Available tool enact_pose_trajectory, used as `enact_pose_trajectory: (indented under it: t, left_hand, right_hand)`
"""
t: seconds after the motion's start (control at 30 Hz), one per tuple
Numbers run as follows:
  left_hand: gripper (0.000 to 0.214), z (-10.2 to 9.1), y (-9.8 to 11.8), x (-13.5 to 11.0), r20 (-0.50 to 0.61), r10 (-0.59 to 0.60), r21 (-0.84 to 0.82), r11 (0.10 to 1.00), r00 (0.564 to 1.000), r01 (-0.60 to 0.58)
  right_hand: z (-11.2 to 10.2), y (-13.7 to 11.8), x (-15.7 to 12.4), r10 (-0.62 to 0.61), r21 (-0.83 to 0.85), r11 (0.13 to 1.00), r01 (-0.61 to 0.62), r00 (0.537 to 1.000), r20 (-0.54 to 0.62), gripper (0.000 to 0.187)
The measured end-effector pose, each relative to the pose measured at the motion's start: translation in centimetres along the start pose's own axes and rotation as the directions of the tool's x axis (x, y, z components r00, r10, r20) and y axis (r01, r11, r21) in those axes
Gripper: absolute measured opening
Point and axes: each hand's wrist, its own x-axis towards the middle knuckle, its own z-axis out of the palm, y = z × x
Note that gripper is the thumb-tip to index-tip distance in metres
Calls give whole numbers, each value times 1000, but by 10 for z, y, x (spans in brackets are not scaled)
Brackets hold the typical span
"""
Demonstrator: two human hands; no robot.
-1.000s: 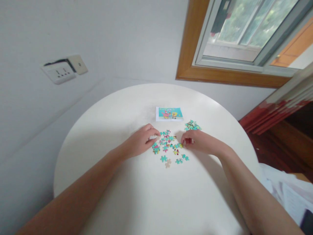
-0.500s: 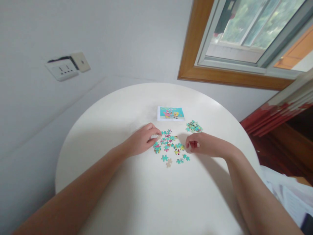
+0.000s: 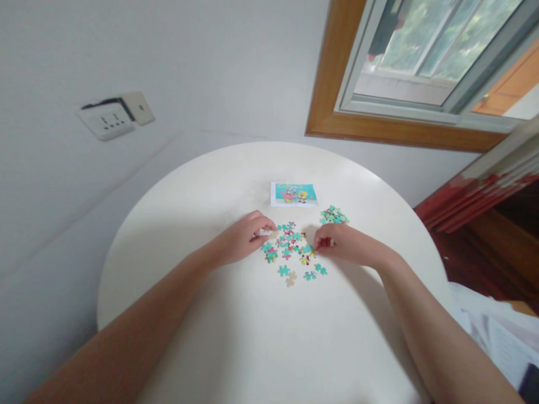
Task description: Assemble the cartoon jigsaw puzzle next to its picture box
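Observation:
Loose jigsaw puzzle pieces (image 3: 287, 241), mostly teal with pink and yellow bits, lie spread on the white round table (image 3: 269, 331). At their left edge rests my left hand (image 3: 246, 237), its fingers curved and the thumb apart from them. A pale, face-down puzzle piece (image 3: 273, 234) is by its fingertips. On the opposite side, my right hand (image 3: 343, 244) has its fingertips pinched at a yellowish puzzle piece (image 3: 313, 254), mostly hidden. Closer to me lie a teal piece (image 3: 283, 270), a beige face-down piece (image 3: 291, 279) and two more teal ones.
Behind the pieces lies a picture card (image 3: 295, 194) with cartoon figures on teal. A heaped pile of pieces (image 3: 333, 214) sits beyond my right hand. A wall with a socket (image 3: 110, 120) and a wood-framed window (image 3: 404, 132) border the table. Papers (image 3: 497, 331) lie at lower right.
My right hand has moved slightly left and away from me, its fingertips reaching the pieces' right edge. My left hand has shifted slightly left, with its thumb drawn back from the fingers.

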Motion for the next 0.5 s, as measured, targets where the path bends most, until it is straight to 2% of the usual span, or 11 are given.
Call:
enact_pose_trajectory:
  t: [0.13, 0.3, 0.5]
  left_hand:
    - [22, -7, -3, -1, 7, -31, -43, 999, 999, 32]
    - [23, -14, -4, -2, 67, -80, -107, 990, 995, 87]
    - [23, -16, -4, -5, 131, -61, -171, 982, 989, 83]
  right_hand:
    - [-2, -5, -2, -23, -7, 1000, 22, 999, -25, 20]
    - [-3, -25, -5, -195, 147, 973, 178, 975, 109, 27]
    - [12, -37, -2, -237, 189, 959, 209, 961, 140, 24]
